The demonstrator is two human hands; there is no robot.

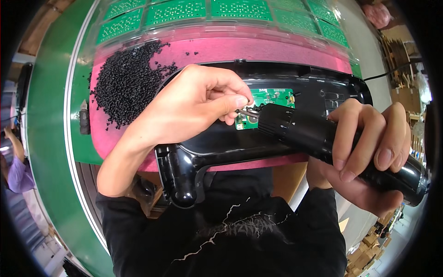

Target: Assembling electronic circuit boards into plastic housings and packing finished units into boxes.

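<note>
PCB (pixel 277 97) in blk shell (pixel 226 144), L hand (pixel 189 104) pinched at driver (pixel 307 131) tip over it (can't tell on what), R hand (pixel 371 138) clamped on driver, blk screws (pixel 127 85) heaped on pink mat (pixel 272 45) to L, clr tray (pixel 217 30) beyond w/ grn bds (pixel 175 11) in it.

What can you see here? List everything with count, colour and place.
Electric screwdriver: one, black, in the right hand
Circuit board: one, green, inside the shell
Shell: one, glossy black, on the mat
Screws: too many to count, black, heaped left of the shell
Loose boards: several, green, in the tray
Tray: one, clear, beyond the shell
Mat: one, pink, on the table
Table: one, green, left
Cable: one, black, upper right
Co-worker: one, purple sleeve, left edge
Shirt: one, black, bottom
Left hand: one, bare, at the screwdriver's tip
Right hand: one, bare, around the screwdriver
</note>
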